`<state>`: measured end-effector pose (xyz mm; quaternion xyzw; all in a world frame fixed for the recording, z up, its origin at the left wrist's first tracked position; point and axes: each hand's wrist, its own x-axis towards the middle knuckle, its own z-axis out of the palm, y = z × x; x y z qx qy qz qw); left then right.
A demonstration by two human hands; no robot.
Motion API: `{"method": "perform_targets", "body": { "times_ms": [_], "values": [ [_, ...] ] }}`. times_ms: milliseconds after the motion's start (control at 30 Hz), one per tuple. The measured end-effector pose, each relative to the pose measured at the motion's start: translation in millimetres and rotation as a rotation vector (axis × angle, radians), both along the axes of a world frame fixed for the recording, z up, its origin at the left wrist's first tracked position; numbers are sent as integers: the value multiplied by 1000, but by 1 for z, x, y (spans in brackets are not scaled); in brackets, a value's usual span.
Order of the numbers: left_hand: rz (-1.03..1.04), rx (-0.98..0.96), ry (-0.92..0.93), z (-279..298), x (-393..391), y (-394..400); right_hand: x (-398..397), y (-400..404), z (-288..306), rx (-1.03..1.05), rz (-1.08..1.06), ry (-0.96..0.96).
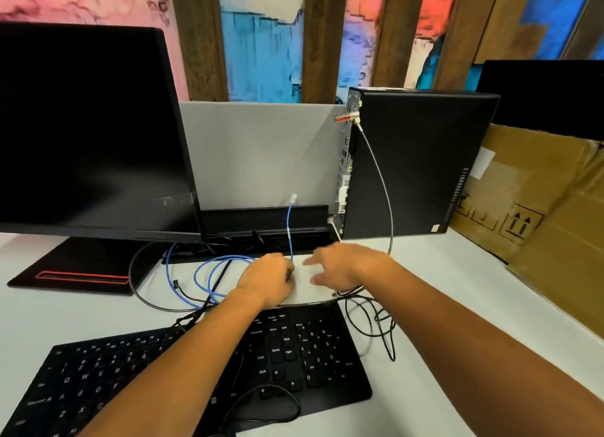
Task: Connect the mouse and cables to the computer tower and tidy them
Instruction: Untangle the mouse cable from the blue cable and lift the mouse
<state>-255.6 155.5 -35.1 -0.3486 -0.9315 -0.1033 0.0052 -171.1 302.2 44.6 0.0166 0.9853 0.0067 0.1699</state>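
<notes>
Head view: left hand (pixel 266 281) pinches the blue cable (pixel 289 230), plug up, ports up-right on the tower (pixel 415 162); right hand (pixel 340 268) spread.

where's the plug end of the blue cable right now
In the head view the blue cable's clear plug sticks up mid-frame, unplugged, just left of the tower's rear ports and right of the monitor, rising from the left hand.
</notes>
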Motion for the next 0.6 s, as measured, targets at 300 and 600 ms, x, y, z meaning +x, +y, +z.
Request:
{"method": "perform_targets", "body": {
  "times_ms": [300,600],
  "values": [
    [3,54,175,7,-7,33,2,39,-17,166,-217,122],
    [72,737,-500,52,-34,148,5,56,-40,272,-204,109]
  ]
}}
